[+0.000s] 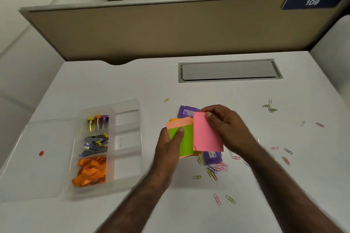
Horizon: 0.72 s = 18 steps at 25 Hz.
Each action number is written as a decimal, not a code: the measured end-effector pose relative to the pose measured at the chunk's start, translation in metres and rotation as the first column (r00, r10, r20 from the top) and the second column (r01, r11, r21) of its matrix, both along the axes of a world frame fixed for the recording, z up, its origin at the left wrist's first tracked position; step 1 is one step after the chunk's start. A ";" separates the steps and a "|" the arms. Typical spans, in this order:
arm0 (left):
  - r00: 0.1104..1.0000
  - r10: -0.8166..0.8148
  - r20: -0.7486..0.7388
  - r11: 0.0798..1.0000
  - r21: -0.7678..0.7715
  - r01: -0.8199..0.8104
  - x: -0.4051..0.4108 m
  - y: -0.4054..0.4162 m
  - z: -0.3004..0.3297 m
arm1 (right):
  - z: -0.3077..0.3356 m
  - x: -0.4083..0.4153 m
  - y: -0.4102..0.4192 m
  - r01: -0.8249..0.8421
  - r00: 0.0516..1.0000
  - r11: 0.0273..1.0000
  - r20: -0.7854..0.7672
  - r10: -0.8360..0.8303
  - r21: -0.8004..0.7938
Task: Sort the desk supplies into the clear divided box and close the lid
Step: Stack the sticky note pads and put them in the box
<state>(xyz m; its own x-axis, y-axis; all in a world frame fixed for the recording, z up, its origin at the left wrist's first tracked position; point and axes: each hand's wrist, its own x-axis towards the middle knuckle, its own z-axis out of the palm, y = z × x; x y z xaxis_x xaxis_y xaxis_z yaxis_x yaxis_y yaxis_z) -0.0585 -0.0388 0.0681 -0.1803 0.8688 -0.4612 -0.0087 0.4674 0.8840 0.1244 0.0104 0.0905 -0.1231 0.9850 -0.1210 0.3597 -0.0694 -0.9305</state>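
1. The clear divided box [125, 134] sits on the white desk [132, 85], and everything below is placed relative to it.
2. Its lid [37, 157] lies open and flat on the desk, joined to the box's left side.
3. The left column of the box is filled: small capped tubes [98, 122] in yellow, orange and purple in the far compartment, binder clips [96, 145] in the middle one, orange rubber bands [91, 172] in the near one.
4. The right column of compartments holds nothing that can be made out.
5. Just right of the box, the left hand [170, 145] grips a stack of sticky notes [181, 138], green sheet on top, with the thumb pressed on that sheet.
6. Further right, the right hand [225, 125] pinches a pink sticky note [206, 134] at its top edge, between thumb and fingers; the pink note overlaps the stack's right edge.
7. A purple packet [186, 111] lies beneath the notes, showing beyond and nearer than them.
8. Coloured paper clips [216, 170] are scattered on the desk right of the box, around and beyond both hands, with one small cluster far to the right.
9. A small red dot [41, 153] shows on or under the lid, left of the box.
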 end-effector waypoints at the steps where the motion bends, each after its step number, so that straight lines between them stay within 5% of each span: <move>1: 1.000 -0.010 -0.002 1.000 -0.008 0.010 0.008 -0.005 0.001 | 0.002 -0.001 -0.007 -0.026 0.998 0.999 0.054 0.025 0.023; 6: 0.996 0.031 0.079 0.999 -0.010 -0.030 0.039 -0.031 0.009 | 0.002 -0.009 -0.036 -0.077 0.943 0.988 0.333 0.028 0.134; 9: 0.991 0.033 0.129 0.999 -0.013 -0.032 0.052 -0.040 0.016 | 0.000 -0.018 -0.055 -0.057 0.927 0.975 0.374 -0.029 0.216; 14: 0.988 0.065 0.140 0.997 0.028 -0.070 0.065 -0.047 0.019 | -0.002 -0.014 -0.069 -0.072 0.991 0.973 0.126 0.045 0.218; 18: 0.979 0.110 0.169 0.993 0.028 -0.116 0.064 -0.051 0.020 | 0.005 -0.008 -0.071 -0.002 0.996 0.997 -0.085 -0.004 -0.077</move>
